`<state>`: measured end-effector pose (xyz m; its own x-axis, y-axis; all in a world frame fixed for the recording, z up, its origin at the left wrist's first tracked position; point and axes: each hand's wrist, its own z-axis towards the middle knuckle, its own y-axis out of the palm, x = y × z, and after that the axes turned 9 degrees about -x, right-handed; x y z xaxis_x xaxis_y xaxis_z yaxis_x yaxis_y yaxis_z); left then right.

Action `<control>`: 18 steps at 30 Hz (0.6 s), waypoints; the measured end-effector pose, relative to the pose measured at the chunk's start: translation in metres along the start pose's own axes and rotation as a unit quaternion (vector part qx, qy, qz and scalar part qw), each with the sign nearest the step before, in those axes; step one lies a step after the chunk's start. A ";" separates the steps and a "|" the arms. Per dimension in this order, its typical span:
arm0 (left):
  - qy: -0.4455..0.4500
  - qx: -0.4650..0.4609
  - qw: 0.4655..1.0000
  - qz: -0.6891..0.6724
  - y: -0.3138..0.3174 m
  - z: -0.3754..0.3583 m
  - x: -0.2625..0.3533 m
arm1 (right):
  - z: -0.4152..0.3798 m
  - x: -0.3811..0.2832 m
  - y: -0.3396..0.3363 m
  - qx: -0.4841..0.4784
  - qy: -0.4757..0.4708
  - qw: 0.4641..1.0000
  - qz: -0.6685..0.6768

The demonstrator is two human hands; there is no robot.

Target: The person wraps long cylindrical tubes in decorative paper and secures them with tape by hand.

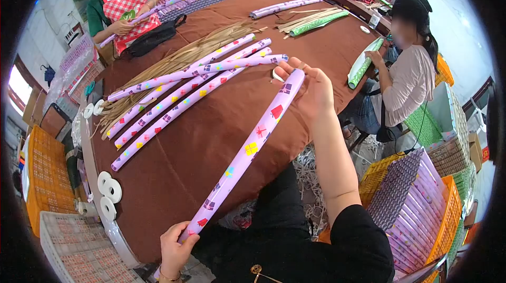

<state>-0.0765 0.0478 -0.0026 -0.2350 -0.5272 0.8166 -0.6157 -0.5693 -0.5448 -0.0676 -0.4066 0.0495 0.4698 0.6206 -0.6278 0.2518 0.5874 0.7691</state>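
A lilac roll of wrapping paper (251, 148), printed with gift boxes and bows, slants across in front of me. My left hand (177, 247) is closed round its lower end, thumb on top. At the upper end my right hand (316, 87) holds the roll, its fingers curled behind the tip and partly hidden. Beyond it, several more lilac rolls (182, 101) lie crosswise on the brown tablecloth (211, 198). Under and behind them are loose brown paper strips (203, 43). The top roll's end reaches close to my right fingertips.
White tape rolls (112, 190) lie at the left table edge. Orange crates (448, 220) packed with lilac rolls stand at right. One person (126, 3) holds a lilac roll across the table; another person (411, 72) handles a green roll (366, 64). A black bag (155, 38) lies near the far edge.
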 end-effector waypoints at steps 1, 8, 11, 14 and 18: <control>0.003 0.000 1.000 0.002 0.000 0.000 -0.001 | 0.001 0.000 -0.001 0.000 0.000 1.000 0.000; -0.007 0.004 1.000 0.012 0.001 0.001 0.001 | 0.001 0.002 -0.005 -0.016 0.021 0.999 0.032; -0.016 -0.004 1.000 0.010 0.000 0.001 -0.001 | 0.000 0.002 -0.003 -0.012 0.017 1.000 0.016; -0.018 -0.002 1.000 0.008 0.001 0.001 -0.002 | 0.001 0.003 -0.007 -0.023 0.014 0.999 0.022; 0.008 -0.037 0.999 -0.007 -0.002 0.007 -0.010 | 0.014 0.004 -0.032 -0.108 0.007 0.992 0.066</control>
<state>-0.0674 0.0497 -0.0106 -0.2377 -0.5087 0.8275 -0.6729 -0.5281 -0.5180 -0.0613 -0.4299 0.0242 0.4749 0.7051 -0.5266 0.0008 0.5980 0.8015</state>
